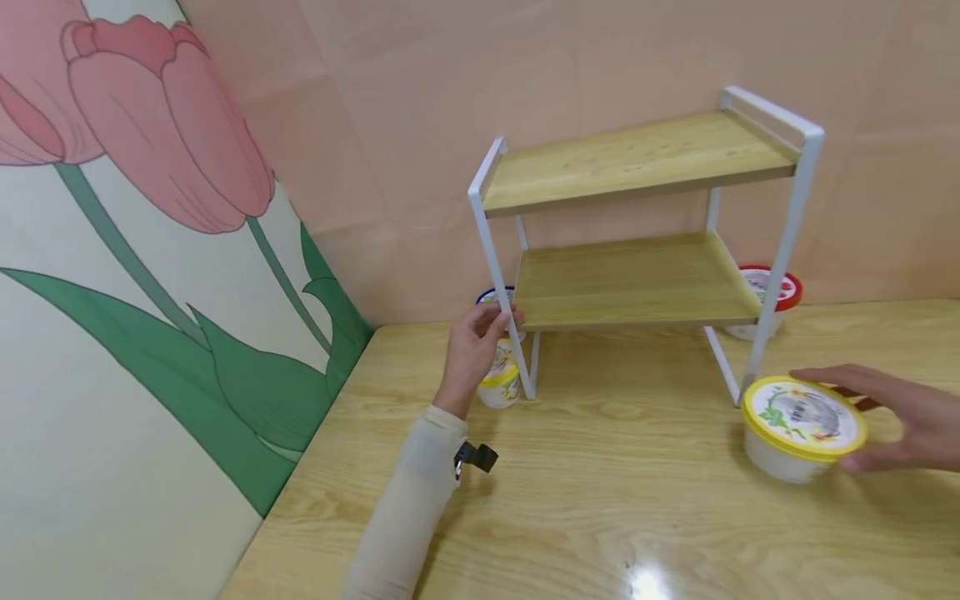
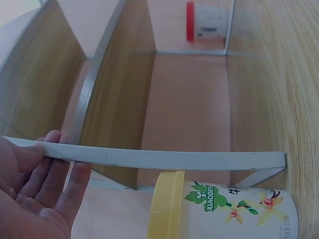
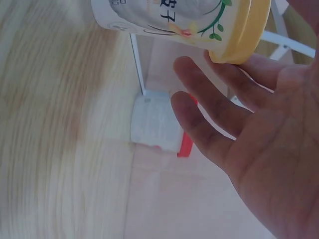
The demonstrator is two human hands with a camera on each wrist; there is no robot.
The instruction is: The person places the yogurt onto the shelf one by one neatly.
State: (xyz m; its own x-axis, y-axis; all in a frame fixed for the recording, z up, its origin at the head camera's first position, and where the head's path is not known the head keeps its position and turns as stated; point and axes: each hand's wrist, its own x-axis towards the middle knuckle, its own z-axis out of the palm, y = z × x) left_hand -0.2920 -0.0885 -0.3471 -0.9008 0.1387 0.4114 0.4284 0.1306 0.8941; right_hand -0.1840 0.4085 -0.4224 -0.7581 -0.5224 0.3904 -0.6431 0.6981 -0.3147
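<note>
The left hand [image 1: 469,354] pinches the two-tier rack [image 1: 637,283] at its eight o'clock. At four, the right hand [image 1: 903,421] grips a yellow-lidded tub [image 1: 804,425] between thumb and fingers.

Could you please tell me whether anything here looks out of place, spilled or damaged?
Nothing stands out: the rack stands upright, the yellow-lidded tub at the right hand is closed, and no spill shows on the table.

The head view looks forward and down over the pale wood-grain surface [image 1: 600,483] and white-framed, two-board wooden shelf [image 1: 637,283]. Nearer, rolled sideways, the left wrist's looks rightward through it, the right wrist's toward the far edge; both share the white, red-lidded round tub [image 3: 157,122].
</note>
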